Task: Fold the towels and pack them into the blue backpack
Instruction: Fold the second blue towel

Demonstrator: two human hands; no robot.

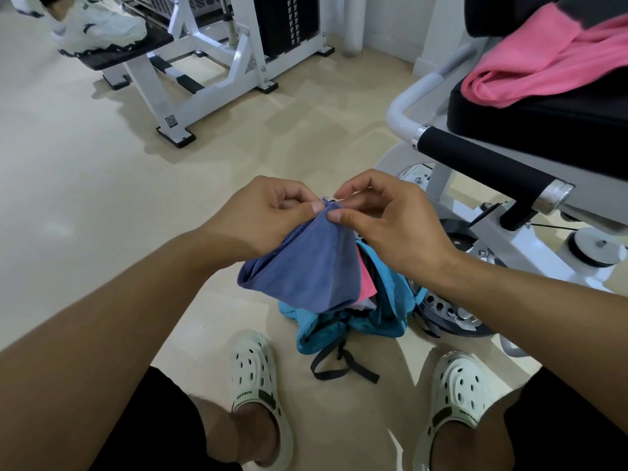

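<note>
A blue-purple towel [306, 270] hangs doubled over in front of me. My left hand [261, 219] pinches its top edge, and my right hand [390, 215] pinches the same edge right beside it, thumbs nearly touching. Below the towel the blue backpack [384, 311] lies open on the floor between my feet, its black straps [339, 365] trailing toward me. A pink towel [367, 280] and something white show inside its opening. Another pink towel [550, 66] lies crumpled on the black seat pad at the upper right.
A white gym machine with a black padded handle [482, 164] and a weight disc [448, 311] stands close on the right. A white machine frame [210, 83] is at the back. Another person's white sneaker [98, 28] rests on its footplate. My white clogs [258, 379] flank the backpack.
</note>
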